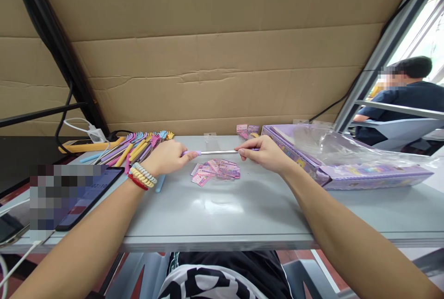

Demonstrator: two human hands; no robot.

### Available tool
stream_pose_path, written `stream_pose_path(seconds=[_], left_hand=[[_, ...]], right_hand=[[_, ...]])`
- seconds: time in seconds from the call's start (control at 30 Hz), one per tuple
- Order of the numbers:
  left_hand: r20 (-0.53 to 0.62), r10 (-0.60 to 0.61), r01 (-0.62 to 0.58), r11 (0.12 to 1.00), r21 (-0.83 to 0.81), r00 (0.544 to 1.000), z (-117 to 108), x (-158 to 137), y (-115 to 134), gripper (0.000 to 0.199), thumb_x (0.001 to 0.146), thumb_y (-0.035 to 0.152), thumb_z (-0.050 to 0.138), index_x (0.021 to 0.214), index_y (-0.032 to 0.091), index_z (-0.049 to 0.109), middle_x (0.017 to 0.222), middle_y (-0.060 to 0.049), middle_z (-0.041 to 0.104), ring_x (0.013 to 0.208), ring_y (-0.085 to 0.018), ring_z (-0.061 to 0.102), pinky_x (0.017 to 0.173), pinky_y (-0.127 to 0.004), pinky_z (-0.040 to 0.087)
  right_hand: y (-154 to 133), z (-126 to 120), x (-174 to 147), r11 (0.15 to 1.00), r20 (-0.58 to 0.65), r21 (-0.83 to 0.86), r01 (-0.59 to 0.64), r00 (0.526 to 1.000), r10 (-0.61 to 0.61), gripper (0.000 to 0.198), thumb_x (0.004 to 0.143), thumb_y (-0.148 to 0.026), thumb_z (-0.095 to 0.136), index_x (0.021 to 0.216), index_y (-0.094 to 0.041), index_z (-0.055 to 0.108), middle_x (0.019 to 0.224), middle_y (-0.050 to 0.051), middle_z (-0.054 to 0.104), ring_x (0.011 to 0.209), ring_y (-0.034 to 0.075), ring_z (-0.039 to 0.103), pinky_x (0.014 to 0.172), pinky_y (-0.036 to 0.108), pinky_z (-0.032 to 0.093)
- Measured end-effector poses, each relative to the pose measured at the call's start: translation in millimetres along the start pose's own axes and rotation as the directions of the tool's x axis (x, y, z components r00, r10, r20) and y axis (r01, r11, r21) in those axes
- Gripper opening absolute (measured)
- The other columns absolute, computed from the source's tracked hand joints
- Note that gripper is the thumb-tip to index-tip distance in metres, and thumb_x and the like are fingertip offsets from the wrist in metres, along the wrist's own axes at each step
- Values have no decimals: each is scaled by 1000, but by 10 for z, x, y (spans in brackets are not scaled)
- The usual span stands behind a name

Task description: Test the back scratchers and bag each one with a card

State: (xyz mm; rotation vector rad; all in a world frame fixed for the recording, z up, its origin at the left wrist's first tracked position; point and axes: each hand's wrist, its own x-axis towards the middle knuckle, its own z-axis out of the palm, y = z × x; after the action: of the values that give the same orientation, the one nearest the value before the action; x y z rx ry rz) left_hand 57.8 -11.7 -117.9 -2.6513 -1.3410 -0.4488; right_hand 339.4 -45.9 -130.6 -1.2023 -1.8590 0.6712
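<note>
A slim back scratcher point(218, 152) with a metal shaft and purple ends is held level above the desk between my two hands. My left hand point(172, 157), with beaded bracelets and a red cord at the wrist, is closed around its purple end. My right hand point(258, 153) pinches the other end, whose tip is mostly hidden by the fingers. Just below the shaft lies a heap of small pink printed cards point(218, 170). Beside my left hand is a pile of colourful back scratchers point(137, 148) with claw-shaped heads; a light blue one pokes out under the wrist.
At right, a purple box point(374, 176) carries crumpled clear plastic point(343, 144). More pink cards point(247, 130) sit at the back. A phone point(92, 197), a white charger point(97, 133) and cables are at left. Cardboard point(222, 49) walls the rear. A person point(412, 100) sits beyond the frame.
</note>
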Motion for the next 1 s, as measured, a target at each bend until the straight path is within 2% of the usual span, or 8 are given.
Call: stream_pose_path(seconds=[0.2, 0.33, 0.5, 0.7, 0.87, 0.93, 1.0], left_hand=[[-42, -14, 15, 999, 31, 999, 35, -26, 127, 60, 86, 57, 33, 42, 18, 44, 41, -6, 44, 39, -14, 35, 50, -30, 17], [-65, -12, 18, 996, 86, 998, 30, -51, 206, 60, 87, 55, 32, 44, 17, 49, 42, -7, 46, 40, -15, 38, 49, -30, 16], [-88, -32, 46, 986, 160, 996, -13, -87, 301, 56, 86, 52, 35, 50, 16, 60, 48, -11, 54, 47, -21, 48, 49, -31, 20], [-32, -11, 18, 974, 226, 999, 8, -94, 305, 56, 87, 50, 32, 58, 15, 64, 52, -14, 58, 51, -24, 54, 49, -31, 20], [-77, 81, -72, 991, 116, 994, 102, -16, 118, 52, 87, 51, 36, 60, 16, 63, 54, -11, 59, 53, -22, 55, 51, -29, 24], [-119, 116, -113, 993, 32, 986, 99, 8, 32, 46, 85, 51, 42, 63, 16, 62, 56, -8, 60, 54, -19, 54, 52, -28, 27], [-151, 130, -142, 987, -72, 980, 72, 20, -46, 33, 80, 45, 52, 70, 16, 63, 60, -4, 62, 55, -15, 53, 54, -26, 31]], right_hand=[[-93, 75, -34, 997, -32, -51, 50, 998, -52, 21, 72, -33, 63, 76, -16, 76, 58, 2, 64, 51, 11, 46, 46, 25, 31], [-136, 114, -44, 998, -45, 7, 61, 997, -60, 18, 70, -29, 64, 74, -16, 76, 54, 2, 62, 48, 10, 45, 45, 24, 30], [-167, 177, -49, 994, -41, 98, 45, 998, -42, 22, 69, -30, 65, 77, -13, 76, 53, 2, 61, 46, 9, 44, 44, 24, 32], [-174, 182, -79, 997, 15, 10, 73, 997, -73, 23, 72, -30, 62, 82, -13, 75, 62, 5, 66, 56, 13, 54, 51, 26, 40], [-140, 163, -84, 992, 241, 1, 129, 962, -126, 38, 74, -34, 63, 107, -15, 69, 84, 6, 69, 70, 16, 60, 60, 28, 46], [-115, 138, -70, 992, 244, 9, 128, 962, -126, 42, 73, -33, 65, 111, -15, 67, 86, 6, 69, 72, 16, 60, 62, 28, 47], [-86, 89, -52, 993, 185, 19, 114, 976, -116, 37, 72, -30, 67, 105, -15, 68, 82, 5, 68, 72, 16, 60, 63, 28, 46]])
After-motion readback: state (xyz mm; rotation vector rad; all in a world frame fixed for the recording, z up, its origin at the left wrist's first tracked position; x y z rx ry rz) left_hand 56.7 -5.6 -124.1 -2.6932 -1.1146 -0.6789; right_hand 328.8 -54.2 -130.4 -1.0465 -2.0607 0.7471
